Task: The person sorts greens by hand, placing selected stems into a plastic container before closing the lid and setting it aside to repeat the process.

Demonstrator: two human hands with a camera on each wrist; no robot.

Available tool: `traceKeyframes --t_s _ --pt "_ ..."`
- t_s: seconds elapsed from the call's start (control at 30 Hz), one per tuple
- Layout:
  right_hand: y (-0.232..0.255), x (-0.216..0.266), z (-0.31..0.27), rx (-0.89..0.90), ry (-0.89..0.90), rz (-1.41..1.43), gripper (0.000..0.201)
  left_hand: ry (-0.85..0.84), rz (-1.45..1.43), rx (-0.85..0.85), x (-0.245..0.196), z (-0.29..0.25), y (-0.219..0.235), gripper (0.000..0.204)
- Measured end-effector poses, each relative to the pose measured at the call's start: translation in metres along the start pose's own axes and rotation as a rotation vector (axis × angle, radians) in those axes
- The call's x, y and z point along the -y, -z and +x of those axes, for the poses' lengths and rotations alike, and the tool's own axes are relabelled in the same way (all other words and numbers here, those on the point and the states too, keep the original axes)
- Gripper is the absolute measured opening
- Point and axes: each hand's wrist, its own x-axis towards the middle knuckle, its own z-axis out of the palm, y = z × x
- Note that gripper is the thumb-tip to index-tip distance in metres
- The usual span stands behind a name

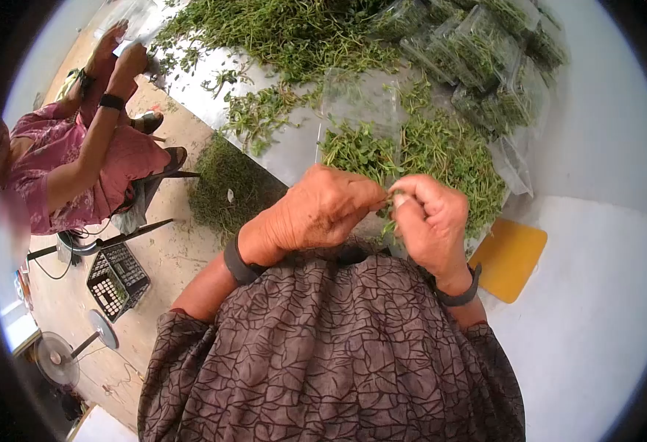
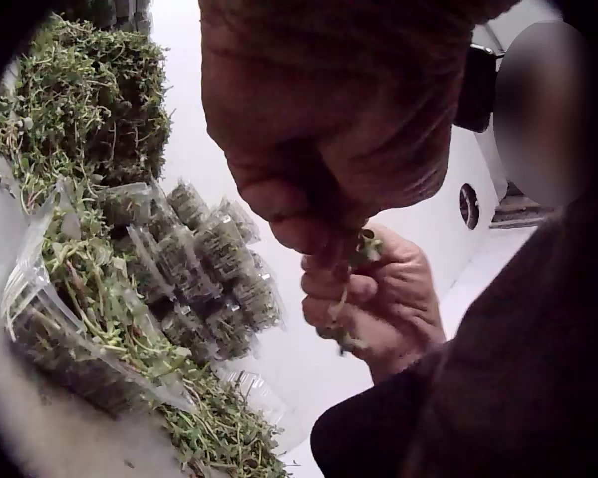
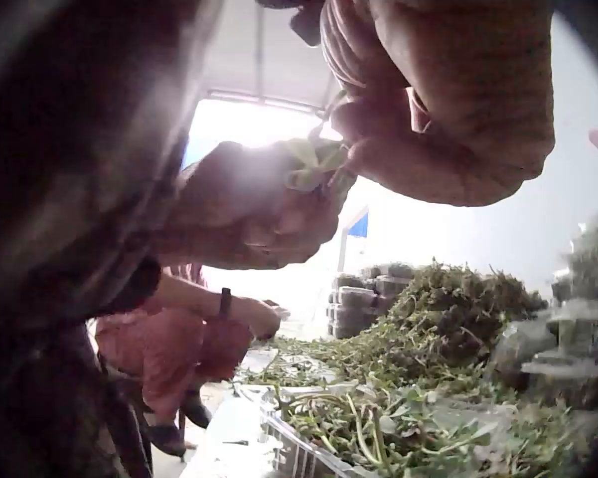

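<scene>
Close in front of the body, both hands meet at a small leafy green sprig [image 2: 367, 246]. My left hand [image 1: 320, 206] pinches one part between thumb and fingertips. The right hand [image 1: 434, 221] has its thumb and curled forefinger on the sprig too, the fingertips of both hands nearly together. Just beyond them, a clear plastic box [image 3: 299, 443] with its lid [image 1: 360, 96] raised holds more greens. Loose stems and leaves [image 1: 452, 158] lie to its right. In the right wrist view, pale leaves of the sprig stick out between the hands.
A large heap of greens [image 1: 272, 37] covers the far table, with filled clear boxes [image 1: 471, 55] stacked at right. A yellow board [image 1: 511, 261] lies near the right hand. Another person [image 1: 80, 162] sits at left. Greens [image 1: 224, 180], a black crate [image 1: 117, 280] and a fan [image 1: 57, 359] are on the floor.
</scene>
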Motion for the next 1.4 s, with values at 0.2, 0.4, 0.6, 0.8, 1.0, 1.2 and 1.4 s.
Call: traceKeyframes --t_s 0.2,0.4,0.6,0.8,1.0,1.2,1.4 --pt "0.01 0.001 0.015 -0.106 -0.278 0.25 0.012 -0.056 -0.041 -0.083 0.004 -0.005 0.01 0.019" --pt "-0.001 -0.02 0.014 -0.077 -0.312 0.201 0.018 0.021 0.257 -0.317 0.016 -0.008 0.011 0.025" --pt "0.004 -0.052 0.008 -0.107 -0.13 -0.206 0.026 0.189 0.447 -0.081 0.046 -0.034 -0.01 0.063" --pt "0.006 -0.055 -0.008 -0.069 0.029 -0.484 0.021 0.177 0.508 -0.048 0.049 -0.055 -0.011 0.059" --pt "-0.008 -0.063 -0.01 0.114 0.265 -0.667 0.025 0.164 0.557 0.061 0.055 -0.059 -0.019 0.053" --pt "-0.011 -0.065 -0.008 0.215 0.298 -0.725 0.023 0.146 0.616 0.076 0.049 -0.051 -0.013 0.053" --pt "0.007 -0.062 -0.017 0.029 0.264 -0.67 0.025 0.062 0.556 0.099 0.043 -0.032 -0.015 0.059"
